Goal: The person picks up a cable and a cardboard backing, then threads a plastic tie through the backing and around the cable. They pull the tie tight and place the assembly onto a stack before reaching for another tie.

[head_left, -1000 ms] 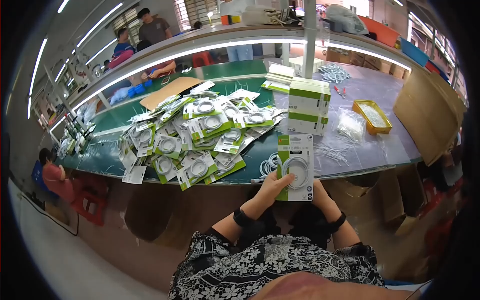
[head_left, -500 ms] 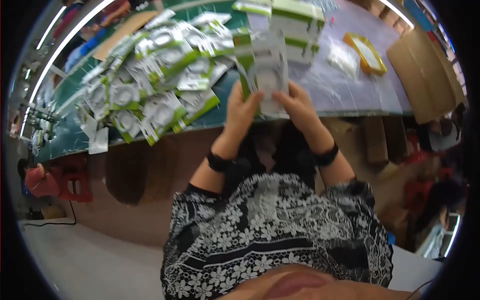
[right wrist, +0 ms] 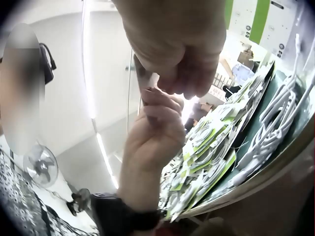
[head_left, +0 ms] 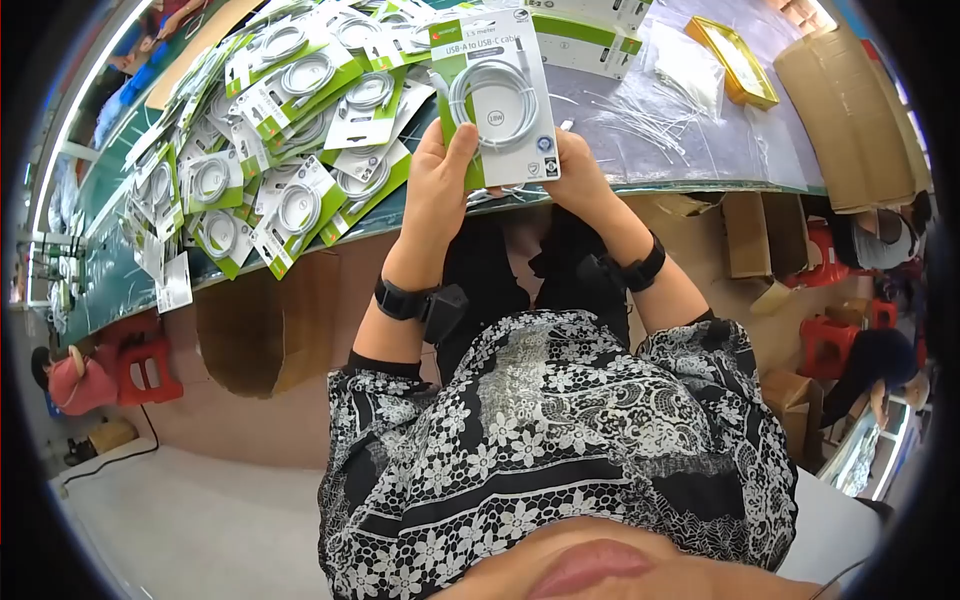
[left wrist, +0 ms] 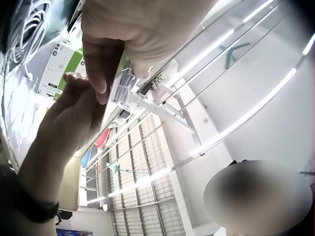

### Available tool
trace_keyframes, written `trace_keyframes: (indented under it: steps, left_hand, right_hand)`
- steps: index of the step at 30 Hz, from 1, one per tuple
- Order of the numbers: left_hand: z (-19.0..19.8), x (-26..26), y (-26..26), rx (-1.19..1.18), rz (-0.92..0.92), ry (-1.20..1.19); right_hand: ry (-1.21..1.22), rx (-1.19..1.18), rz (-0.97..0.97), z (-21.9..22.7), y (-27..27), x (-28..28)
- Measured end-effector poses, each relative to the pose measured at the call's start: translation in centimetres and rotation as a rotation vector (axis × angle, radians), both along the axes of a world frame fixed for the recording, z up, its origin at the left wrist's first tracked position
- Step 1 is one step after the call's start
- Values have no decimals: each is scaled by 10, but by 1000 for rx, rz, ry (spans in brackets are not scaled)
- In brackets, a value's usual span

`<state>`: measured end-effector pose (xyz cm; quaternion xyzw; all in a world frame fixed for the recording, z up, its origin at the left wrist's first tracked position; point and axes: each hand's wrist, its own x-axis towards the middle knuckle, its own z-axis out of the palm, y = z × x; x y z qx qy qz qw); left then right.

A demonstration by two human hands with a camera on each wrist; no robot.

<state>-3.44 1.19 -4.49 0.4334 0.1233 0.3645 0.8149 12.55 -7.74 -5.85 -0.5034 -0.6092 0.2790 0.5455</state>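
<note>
A white-and-green carded USB-A to USB-C cable (head_left: 500,115), its white cord coiled on the front, faces up in the head view. My left hand (head_left: 438,185) grips the card's left edge, thumb across the front and fingers behind. My right hand (head_left: 580,175) holds at the lower right edge, its fingers partly hidden behind the card. A small white tip shows just above that hand. In the left wrist view, the fingers of my right hand (left wrist: 71,115) curl near the card's back. The right wrist view shows my left hand (right wrist: 155,130) below my right.
A heap of similar carded cables (head_left: 300,120) covers the table's left. Green-and-white boxes (head_left: 585,45) stand behind the card. Loose white ties (head_left: 640,125), a clear bag (head_left: 685,65) and a yellow tray (head_left: 735,65) lie right, beside a cardboard sheet (head_left: 850,130).
The head view has tilted down. Both thumbs were on the card's front half a second ago; now the right thumb is off the front, and the card faces the head camera squarely.
</note>
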Motion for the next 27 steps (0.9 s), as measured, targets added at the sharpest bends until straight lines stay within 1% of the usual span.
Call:
trace_keyframes:
  steps: [1, 4, 6, 8, 9, 10, 11, 13, 14, 16, 17, 19, 20, 21, 23, 24, 27]
  left_hand:
    - [-1, 0, 0, 21, 2, 16]
    - [0, 1, -4, 72, -12, 43]
    - [2, 1, -9, -10, -22, 5]
    - [11, 5, -17, -42, -33, -21]
    - [11, 6, -18, 45, 63, 18]
    - [8, 7, -16, 127, 160, 58]
    - [7, 5, -15, 209, 256, 103]
    - [6, 0, -11, 233, 273, 150]
    - [5, 0, -7, 255, 293, 186]
    - [-5, 2, 3, 257, 308, 236]
    - [-10, 2, 5, 316, 331, 268]
    - [-15, 4, 7, 436, 375, 327]
    - [-16, 6, 7, 431, 370, 327]
    - [-14, 9, 5, 456, 374, 353]
    - [-14, 14, -1, 508, 373, 398]
    - [-16, 12, -2, 501, 365, 396]
    - [-17, 11, -4, 587, 291, 419]
  right_hand:
    - [-214, 98, -73, 1, 1, 1]
    - [-289, 170, -161, 9, 9, -6]
    - [-333, 207, -205, 12, 13, -1]
    - [-373, 242, -109, 22, 7, 8]
    - [-389, 259, -56, 24, 8, 10]
    - [-389, 260, -58, 25, 12, 11]
    - [-194, 148, -142, 27, 14, 12]
    - [201, -79, -301, 33, 18, 11]
    - [204, -81, -304, 38, 18, 15]
    - [251, -65, -563, 43, 18, 26]
    - [252, -76, -570, 47, 19, 24]
    - [-120, 262, -705, 62, 19, 22]
    - [-314, 435, -758, 68, 21, 21]
    - [-317, 427, -758, 73, 23, 19]
    - [-841, 463, -533, 78, 27, 12]
    - [-846, 454, -535, 77, 28, 10]
    - [-842, 409, -404, 75, 36, 17]
